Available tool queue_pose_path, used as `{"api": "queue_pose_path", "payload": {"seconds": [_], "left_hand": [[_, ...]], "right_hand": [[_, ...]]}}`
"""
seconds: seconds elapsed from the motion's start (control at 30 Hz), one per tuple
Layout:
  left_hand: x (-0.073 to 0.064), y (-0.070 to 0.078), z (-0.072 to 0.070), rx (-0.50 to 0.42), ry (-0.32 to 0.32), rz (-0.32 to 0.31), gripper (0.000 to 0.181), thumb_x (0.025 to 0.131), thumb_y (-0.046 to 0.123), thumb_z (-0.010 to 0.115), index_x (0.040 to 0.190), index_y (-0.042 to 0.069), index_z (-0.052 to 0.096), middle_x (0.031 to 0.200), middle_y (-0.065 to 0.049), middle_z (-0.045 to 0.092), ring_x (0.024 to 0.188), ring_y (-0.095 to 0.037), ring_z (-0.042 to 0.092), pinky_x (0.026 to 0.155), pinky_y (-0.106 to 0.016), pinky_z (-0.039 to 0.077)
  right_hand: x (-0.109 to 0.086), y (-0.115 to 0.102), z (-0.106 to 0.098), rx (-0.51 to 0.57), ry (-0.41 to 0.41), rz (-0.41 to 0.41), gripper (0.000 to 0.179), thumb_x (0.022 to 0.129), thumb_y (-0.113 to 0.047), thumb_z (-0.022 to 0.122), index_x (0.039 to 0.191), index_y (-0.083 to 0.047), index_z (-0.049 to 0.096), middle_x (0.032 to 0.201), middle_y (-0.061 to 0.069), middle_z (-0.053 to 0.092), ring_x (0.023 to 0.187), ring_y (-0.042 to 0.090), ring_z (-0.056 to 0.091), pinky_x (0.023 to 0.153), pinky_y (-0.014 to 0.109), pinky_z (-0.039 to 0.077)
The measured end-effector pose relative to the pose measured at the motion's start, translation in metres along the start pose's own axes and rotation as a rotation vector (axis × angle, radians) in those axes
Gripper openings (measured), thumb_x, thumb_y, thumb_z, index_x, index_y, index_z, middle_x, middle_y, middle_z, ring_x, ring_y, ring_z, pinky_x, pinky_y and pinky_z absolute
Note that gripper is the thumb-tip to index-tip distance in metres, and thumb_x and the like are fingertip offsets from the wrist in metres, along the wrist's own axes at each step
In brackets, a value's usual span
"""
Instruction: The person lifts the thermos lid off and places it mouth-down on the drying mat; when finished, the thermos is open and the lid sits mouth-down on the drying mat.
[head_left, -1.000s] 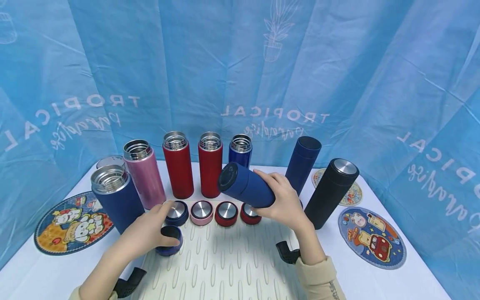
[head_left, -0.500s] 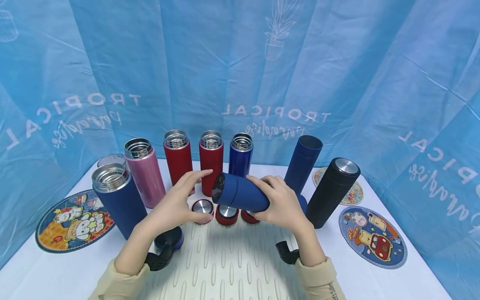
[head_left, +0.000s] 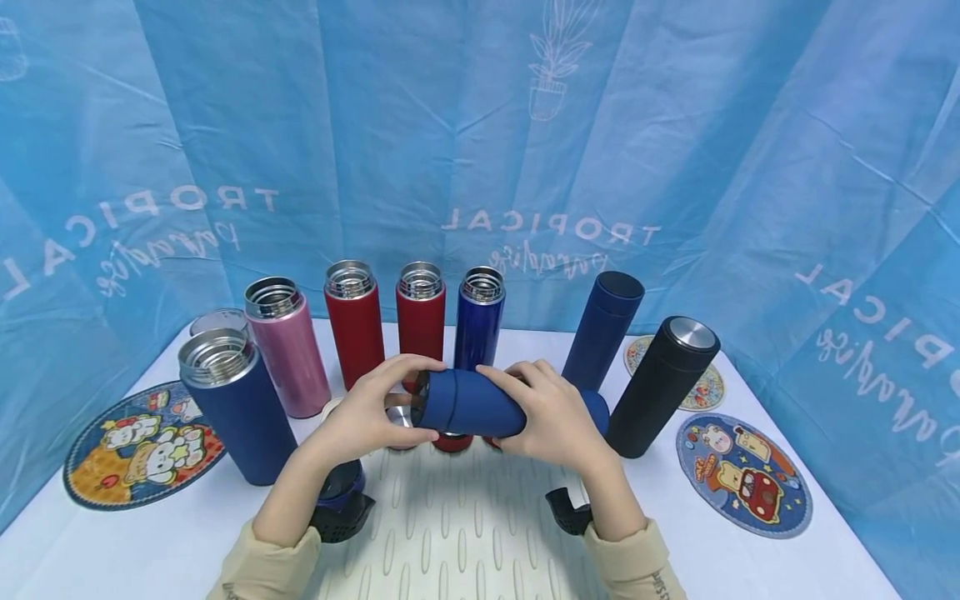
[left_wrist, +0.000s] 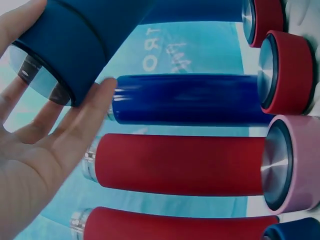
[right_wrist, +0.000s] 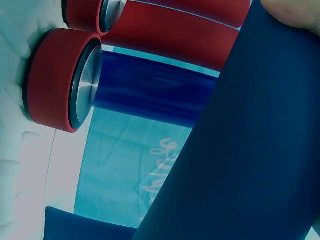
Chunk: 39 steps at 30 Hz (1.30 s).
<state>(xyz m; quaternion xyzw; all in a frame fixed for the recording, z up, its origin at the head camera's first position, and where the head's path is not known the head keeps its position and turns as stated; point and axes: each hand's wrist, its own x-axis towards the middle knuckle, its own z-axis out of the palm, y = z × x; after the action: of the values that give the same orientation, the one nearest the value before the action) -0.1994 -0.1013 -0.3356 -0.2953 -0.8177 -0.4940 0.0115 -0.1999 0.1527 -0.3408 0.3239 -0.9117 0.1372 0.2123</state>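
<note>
A matte blue thermos (head_left: 483, 404) is held almost level above the pale mat, its lid end pointing left. My right hand (head_left: 551, 417) grips its body, with fingers over the top and thumb below. At the other end, my left hand (head_left: 375, 408) holds the lid end between fingers above and thumb below. In the left wrist view, the thermos (left_wrist: 100, 40) shows a seam below its glossy end face, and the left fingers spread across that end. The thermos body (right_wrist: 235, 150) fills much of the right wrist view.
Open-topped bottles stand behind: blue (head_left: 240, 417), pink (head_left: 292, 358), red (head_left: 356, 333), another red (head_left: 422, 325) and shiny blue (head_left: 480, 321). Capped navy (head_left: 603, 329) and black (head_left: 660, 392) thermoses stand right. Red lid (right_wrist: 55, 80), pink lid (left_wrist: 300, 165) and blue lid (head_left: 345, 483) lie on the mat.
My left hand has moved from the lids at left up and right to the thermos's lid end. The right hand has tipped the thermos closer to level.
</note>
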Motion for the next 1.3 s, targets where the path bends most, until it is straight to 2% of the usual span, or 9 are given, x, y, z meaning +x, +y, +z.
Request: {"api": "queue_pose_path", "payload": {"seconds": [0.2, 0.57, 0.67, 0.9, 1.03, 1.1, 1.2, 1.23, 1.3], "left_hand": [[-0.002, -0.007, 0.0, -0.033, 0.002, -0.015, 0.066, 0.065, 0.012, 0.083, 0.122, 0.017, 0.051, 0.115, -0.01, 0.054, 0.102, -0.03, 0.053, 0.082, -0.048, 0.051], [-0.002, -0.01, 0.001, -0.047, 0.038, -0.026, 0.064, 0.062, 0.015, 0.085, 0.119, 0.016, 0.055, 0.111, -0.009, 0.057, 0.096, -0.027, 0.056, 0.078, -0.042, 0.054], [-0.001, -0.008, 0.001, -0.065, 0.046, -0.071, 0.063, 0.063, 0.017, 0.084, 0.119, 0.017, 0.055, 0.108, -0.011, 0.058, 0.094, -0.027, 0.057, 0.076, -0.04, 0.054], [0.002, -0.005, 0.006, -0.159, 0.081, -0.269, 0.057, 0.07, 0.022, 0.08, 0.12, 0.017, 0.052, 0.109, -0.014, 0.053, 0.089, -0.027, 0.058, 0.071, -0.036, 0.055], [0.003, -0.002, 0.01, -0.209, 0.109, -0.383, 0.051, 0.077, 0.025, 0.075, 0.12, 0.015, 0.05, 0.109, -0.016, 0.053, 0.093, -0.029, 0.057, 0.07, -0.038, 0.056], [0.003, 0.0, 0.012, -0.193, 0.123, -0.426, 0.05, 0.079, 0.029, 0.072, 0.12, 0.014, 0.049, 0.108, -0.016, 0.054, 0.093, -0.028, 0.058, 0.07, -0.039, 0.056], [0.003, 0.001, 0.012, -0.142, 0.116, -0.451, 0.052, 0.082, 0.035, 0.069, 0.123, 0.012, 0.046, 0.109, -0.018, 0.055, 0.086, -0.026, 0.061, 0.069, -0.039, 0.056], [0.003, 0.0, 0.012, -0.135, 0.104, -0.442, 0.054, 0.082, 0.036, 0.068, 0.125, 0.012, 0.045, 0.111, -0.018, 0.055, 0.085, -0.026, 0.062, 0.07, -0.039, 0.056], [0.002, -0.001, 0.009, -0.13, 0.072, -0.384, 0.06, 0.081, 0.034, 0.069, 0.13, 0.014, 0.042, 0.119, -0.018, 0.052, 0.09, -0.027, 0.062, 0.073, -0.04, 0.055]], "right_hand": [[-0.001, -0.002, 0.002, -0.06, -0.002, -0.039, 0.081, 0.06, -0.043, 0.081, 0.134, -0.031, 0.048, 0.106, 0.0, 0.058, 0.096, 0.019, 0.053, 0.079, 0.038, 0.05], [-0.001, -0.004, -0.001, -0.081, 0.037, -0.086, 0.082, 0.057, -0.039, 0.084, 0.132, -0.029, 0.05, 0.104, 0.0, 0.058, 0.093, 0.019, 0.054, 0.078, 0.038, 0.05], [-0.001, -0.004, -0.001, -0.109, 0.049, -0.094, 0.082, 0.058, -0.041, 0.083, 0.132, -0.029, 0.051, 0.104, 0.001, 0.058, 0.093, 0.02, 0.054, 0.079, 0.038, 0.05], [-0.001, -0.005, -0.002, -0.173, 0.09, -0.1, 0.086, 0.055, -0.042, 0.085, 0.133, -0.029, 0.05, 0.107, 0.005, 0.059, 0.094, 0.023, 0.053, 0.083, 0.041, 0.048], [0.0, -0.005, -0.002, -0.21, 0.098, -0.111, 0.087, 0.055, -0.041, 0.086, 0.133, -0.029, 0.049, 0.108, 0.005, 0.06, 0.095, 0.024, 0.054, 0.084, 0.042, 0.048], [0.0, -0.005, -0.002, -0.22, 0.096, -0.116, 0.087, 0.055, -0.041, 0.086, 0.133, -0.029, 0.049, 0.108, 0.006, 0.06, 0.095, 0.025, 0.054, 0.084, 0.042, 0.048], [-0.001, -0.005, -0.003, -0.229, 0.09, -0.117, 0.087, 0.055, -0.042, 0.085, 0.133, -0.03, 0.049, 0.108, 0.006, 0.06, 0.095, 0.025, 0.054, 0.084, 0.042, 0.048], [-0.001, -0.005, -0.003, -0.231, 0.087, -0.117, 0.087, 0.055, -0.042, 0.085, 0.133, -0.03, 0.049, 0.108, 0.006, 0.06, 0.095, 0.026, 0.054, 0.084, 0.042, 0.048], [-0.001, -0.004, -0.003, -0.233, 0.081, -0.117, 0.086, 0.056, -0.043, 0.085, 0.133, -0.03, 0.049, 0.107, 0.006, 0.06, 0.095, 0.026, 0.054, 0.084, 0.042, 0.048]]}}
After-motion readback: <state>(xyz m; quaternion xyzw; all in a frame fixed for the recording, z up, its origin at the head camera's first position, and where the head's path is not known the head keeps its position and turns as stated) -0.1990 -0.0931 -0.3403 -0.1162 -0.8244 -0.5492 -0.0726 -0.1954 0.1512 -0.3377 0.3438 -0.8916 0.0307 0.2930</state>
